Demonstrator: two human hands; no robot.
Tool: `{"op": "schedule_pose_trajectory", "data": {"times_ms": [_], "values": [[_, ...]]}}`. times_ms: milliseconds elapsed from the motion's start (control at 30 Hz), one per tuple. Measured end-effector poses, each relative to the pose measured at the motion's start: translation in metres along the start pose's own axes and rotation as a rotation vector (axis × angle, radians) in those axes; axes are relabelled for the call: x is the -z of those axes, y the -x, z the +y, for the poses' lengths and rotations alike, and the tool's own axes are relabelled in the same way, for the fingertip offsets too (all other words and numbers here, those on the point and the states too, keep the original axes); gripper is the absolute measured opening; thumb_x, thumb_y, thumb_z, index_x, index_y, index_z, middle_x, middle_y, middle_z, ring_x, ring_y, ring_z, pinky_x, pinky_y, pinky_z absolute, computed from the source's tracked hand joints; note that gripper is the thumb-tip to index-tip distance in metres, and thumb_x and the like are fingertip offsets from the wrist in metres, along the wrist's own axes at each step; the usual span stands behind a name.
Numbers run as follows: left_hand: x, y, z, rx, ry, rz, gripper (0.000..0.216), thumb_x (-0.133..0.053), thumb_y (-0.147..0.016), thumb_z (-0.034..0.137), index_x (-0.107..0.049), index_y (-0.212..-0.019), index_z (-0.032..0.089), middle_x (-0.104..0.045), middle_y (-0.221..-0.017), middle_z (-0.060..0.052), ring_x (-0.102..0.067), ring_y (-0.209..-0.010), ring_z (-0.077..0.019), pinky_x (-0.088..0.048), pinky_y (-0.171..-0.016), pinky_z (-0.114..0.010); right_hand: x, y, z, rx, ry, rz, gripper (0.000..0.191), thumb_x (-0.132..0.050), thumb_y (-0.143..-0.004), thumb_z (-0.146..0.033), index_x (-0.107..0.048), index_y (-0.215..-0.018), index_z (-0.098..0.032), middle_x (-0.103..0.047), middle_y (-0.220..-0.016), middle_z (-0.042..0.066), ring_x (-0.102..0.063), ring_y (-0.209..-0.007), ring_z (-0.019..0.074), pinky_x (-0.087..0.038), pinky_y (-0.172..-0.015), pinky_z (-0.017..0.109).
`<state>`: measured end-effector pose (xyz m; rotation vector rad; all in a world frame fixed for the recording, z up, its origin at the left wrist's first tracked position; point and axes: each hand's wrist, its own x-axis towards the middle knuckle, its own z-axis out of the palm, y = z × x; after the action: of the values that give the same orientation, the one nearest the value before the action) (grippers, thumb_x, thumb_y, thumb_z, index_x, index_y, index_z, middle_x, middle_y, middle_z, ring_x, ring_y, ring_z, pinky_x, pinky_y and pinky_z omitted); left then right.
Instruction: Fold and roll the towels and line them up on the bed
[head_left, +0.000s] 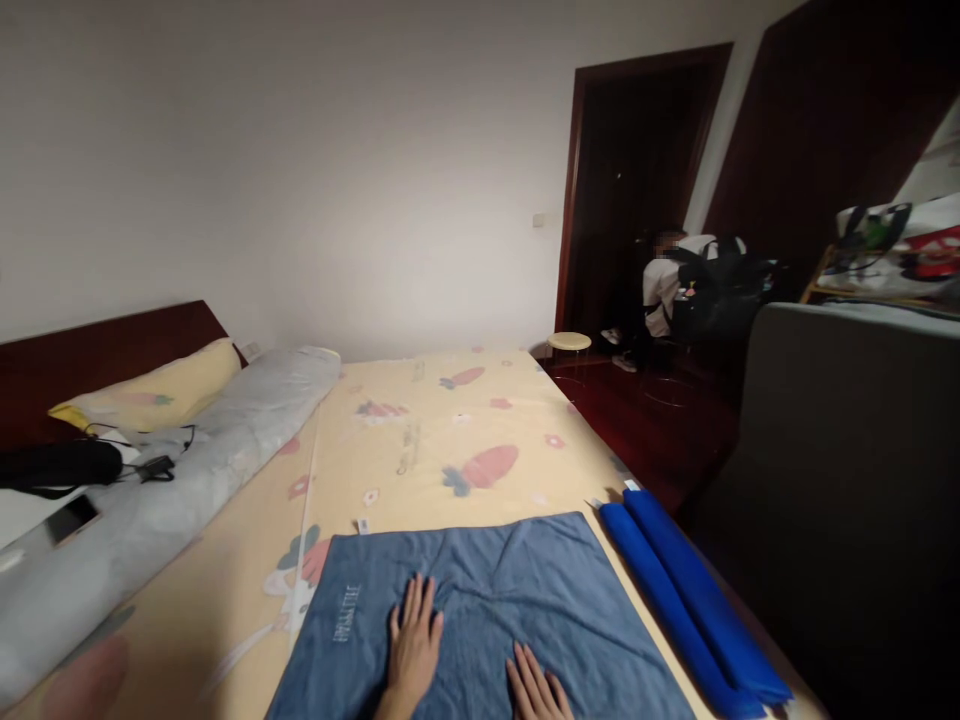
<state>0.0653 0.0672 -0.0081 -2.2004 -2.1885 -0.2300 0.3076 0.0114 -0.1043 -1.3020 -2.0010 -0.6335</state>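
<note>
Currently smoothing: left hand and right hand lie flat, fingers spread and gripping nothing, on the blue-grey towel spread over the carrot-print bedsheet beside two rolled blue towels; next likely needs an edge grasped.

A matt, soft blue cloth towel is seen at lower centre; the printed bedsheet looks smooth cotton; the headboard is glossy dark wood.
</note>
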Motion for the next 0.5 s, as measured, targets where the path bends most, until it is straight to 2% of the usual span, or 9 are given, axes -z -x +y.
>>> {"op": "schedule_pose_trajectory", "data": {"times_ms": [100, 200, 367, 500], "values": [[-0.022, 0.04, 0.033, -0.032, 0.058, 0.002, 0.053, -0.03, -0.095, 0.033, -0.018, -0.146, 0.038, -0.026, -0.157, 0.003, -0.029, -0.144, -0.0204, -0.031, -0.114, -0.047, 0.007, -0.006, 0.009, 0.075, -0.017, -0.041, 0.068, -0.042, -0.073, -0.015, -0.045, -0.14, -0.023, -0.06, -0.134, 0.003, -0.062, -0.114, 0.02, -0.044, -0.09, 0.032], [-0.033, 0.069, 0.046, 0.009, 0.097, -0.042, 0.053, -0.03, -0.095, 0.033, -0.016, -0.146, 0.038, -0.024, -0.157, 0.003, -0.028, -0.144, -0.0228, -0.032, -0.114, -0.05, 0.015, -0.011, 0.009, 0.073, -0.044, -0.086, 0.061, -0.044, -0.075, -0.019, -0.05, -0.136, -0.022, -0.056, -0.137, 0.004, -0.06, -0.118, 0.0207, -0.044, -0.091, 0.031], [-0.023, 0.085, 0.036, -0.085, 0.15, -0.219, 0.056, -0.035, -0.092, 0.035, -0.018, -0.145, 0.038, -0.023, -0.156, 0.003, -0.029, -0.143, -0.0246, -0.033, -0.113, -0.052, 0.027, -0.022, 0.006, -0.034, -0.211, -0.293, 0.055, -0.044, -0.081, -0.02, -0.051, -0.135, -0.025, -0.051, -0.141, 0.005, -0.054, -0.126, 0.024, -0.046, -0.095, 0.036], [-0.017, 0.093, 0.003, 0.012, 0.093, -0.265, 0.055, -0.035, -0.089, 0.035, -0.024, -0.143, 0.043, -0.027, -0.153, 0.007, -0.032, -0.142, -0.0225, -0.033, -0.113, -0.052, 0.042, -0.019, 0.036, -0.058, -0.323, -0.443, 0.048, -0.043, -0.088, -0.026, -0.052, -0.135, -0.028, -0.053, -0.139, 0.003, -0.053, -0.126, 0.0225, -0.048, -0.096, 0.035]]}}
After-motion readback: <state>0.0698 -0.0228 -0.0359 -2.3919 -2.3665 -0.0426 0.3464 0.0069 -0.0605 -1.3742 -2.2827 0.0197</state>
